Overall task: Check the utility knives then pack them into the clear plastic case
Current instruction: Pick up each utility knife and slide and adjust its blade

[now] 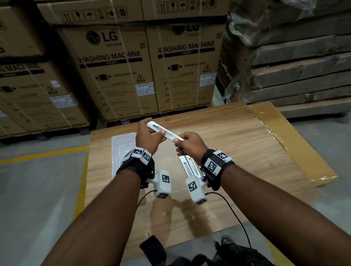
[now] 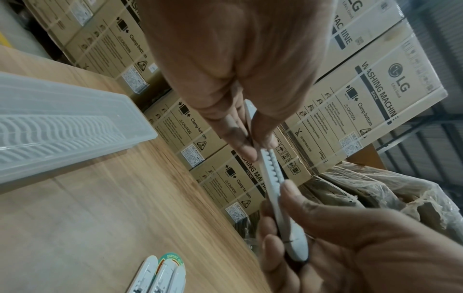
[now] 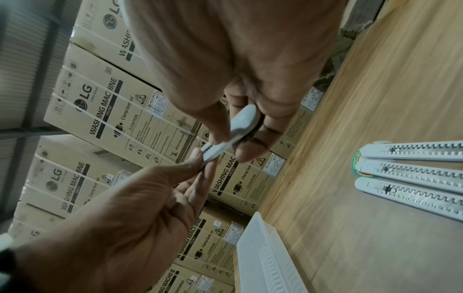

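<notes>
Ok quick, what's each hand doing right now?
Left hand: holds one end of the knife.
Right hand: pinches its other end.

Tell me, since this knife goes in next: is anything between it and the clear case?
Nothing visible. Both hands hold the utility knife above the table; the clear plastic case lies just left of it, apparently closed, with bare tabletop between.

A wood-grain table (image 1: 224, 141) is seen at centre frame. On it, a clear plastic case (image 1: 120, 146) is laid left of centre, and three utility knives (image 3: 411, 172), apparently atop a round sticker, right of it.
</notes>
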Available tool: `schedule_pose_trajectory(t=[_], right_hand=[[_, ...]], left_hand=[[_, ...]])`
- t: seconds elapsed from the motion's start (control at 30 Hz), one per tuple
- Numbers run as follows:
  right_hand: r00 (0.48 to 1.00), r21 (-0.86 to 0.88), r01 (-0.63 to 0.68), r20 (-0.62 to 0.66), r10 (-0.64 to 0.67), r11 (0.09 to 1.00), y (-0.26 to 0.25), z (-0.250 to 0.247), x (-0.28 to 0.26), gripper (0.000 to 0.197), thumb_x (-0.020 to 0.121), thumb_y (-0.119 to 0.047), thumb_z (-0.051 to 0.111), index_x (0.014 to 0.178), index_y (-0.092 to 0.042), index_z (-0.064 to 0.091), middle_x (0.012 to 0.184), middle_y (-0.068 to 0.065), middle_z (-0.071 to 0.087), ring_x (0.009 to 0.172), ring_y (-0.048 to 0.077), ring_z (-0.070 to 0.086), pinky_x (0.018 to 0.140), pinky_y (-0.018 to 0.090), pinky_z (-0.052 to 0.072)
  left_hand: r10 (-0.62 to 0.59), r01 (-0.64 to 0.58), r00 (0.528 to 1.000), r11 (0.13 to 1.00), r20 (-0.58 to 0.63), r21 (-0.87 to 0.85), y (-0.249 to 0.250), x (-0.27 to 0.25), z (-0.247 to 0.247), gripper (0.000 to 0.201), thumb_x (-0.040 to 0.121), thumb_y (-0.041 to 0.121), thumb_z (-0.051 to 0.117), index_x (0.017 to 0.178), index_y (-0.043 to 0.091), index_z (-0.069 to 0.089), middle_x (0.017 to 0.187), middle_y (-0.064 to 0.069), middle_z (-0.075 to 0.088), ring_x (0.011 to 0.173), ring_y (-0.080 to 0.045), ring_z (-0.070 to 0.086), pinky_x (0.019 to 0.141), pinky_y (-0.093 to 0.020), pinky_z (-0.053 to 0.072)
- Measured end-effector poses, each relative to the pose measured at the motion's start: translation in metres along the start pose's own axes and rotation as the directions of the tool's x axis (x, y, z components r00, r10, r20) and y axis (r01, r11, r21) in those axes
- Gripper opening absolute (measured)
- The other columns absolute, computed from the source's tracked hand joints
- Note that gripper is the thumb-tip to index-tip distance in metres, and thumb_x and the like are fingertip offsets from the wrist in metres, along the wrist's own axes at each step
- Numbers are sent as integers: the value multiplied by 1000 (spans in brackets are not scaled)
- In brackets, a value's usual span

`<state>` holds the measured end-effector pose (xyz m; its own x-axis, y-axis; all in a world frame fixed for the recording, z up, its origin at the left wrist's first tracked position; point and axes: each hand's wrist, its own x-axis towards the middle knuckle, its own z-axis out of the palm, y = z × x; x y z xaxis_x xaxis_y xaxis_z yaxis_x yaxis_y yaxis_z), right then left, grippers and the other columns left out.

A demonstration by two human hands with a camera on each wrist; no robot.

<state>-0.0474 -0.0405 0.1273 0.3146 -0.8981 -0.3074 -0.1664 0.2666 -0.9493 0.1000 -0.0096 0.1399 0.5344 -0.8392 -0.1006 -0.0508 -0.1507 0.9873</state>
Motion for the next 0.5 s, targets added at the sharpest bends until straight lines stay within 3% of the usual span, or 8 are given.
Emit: schedule_pose_trajectory(t=[0.1,0.17,0.23,0.3,0.4,0.5], right_hand=[[995,13,37,-97,-35,999,0,-4,6,4,90,-9,63,87,-7,62,74,9,63,60,19,61,60,31,54],[987,82,56,-155,-43,995,-1,-7,7,3,88,-7,63,91,-4,63,73,9,63,61,19,62,63,32,56],[970,181,98,-239,-53,979,-4,-9,8,18,86,-6,67,102,2,61,76,11,64,64,20,63,65,34,59],[943,260,154,-327,-63,953,-8,-10,9,28,84,-8,69,109,-2,57,82,10,66,66,19,65,68,36,61],[940,327,208,-328,-96,922,-13,-9,11,30,85,-5,69,112,2,56,80,8,66,65,18,65,73,37,61],[950,226,204,-282,-137,952,-17,-7,12,22,88,-7,68,106,5,62,81,9,69,69,19,67,75,39,60]], left_hand=[[-8,7,1000,999,-23,-46,-3,-2,1,46,78,1,77,113,10,49,105,-15,63,96,-27,69,77,-38,61],[-34,32,999,996,-15,-85,-5,-2,0,47,75,5,81,112,5,52,105,-16,65,93,-27,71,74,-32,61],[-62,61,998,992,-2,-109,-7,-2,0,42,75,9,82,109,4,56,103,-15,68,89,-26,73,72,-28,60],[-64,65,998,994,7,-88,-9,-2,1,30,79,12,79,103,5,62,100,-15,70,83,-24,74,72,-27,60],[-55,54,995,998,84,10,-9,-3,5,18,88,16,70,100,2,68,94,-17,72,77,-20,74,75,-28,61],[-88,76,978,995,189,70,-7,-7,11,24,95,15,60,110,-3,67,98,-18,72,79,-22,73,73,-25,61]])
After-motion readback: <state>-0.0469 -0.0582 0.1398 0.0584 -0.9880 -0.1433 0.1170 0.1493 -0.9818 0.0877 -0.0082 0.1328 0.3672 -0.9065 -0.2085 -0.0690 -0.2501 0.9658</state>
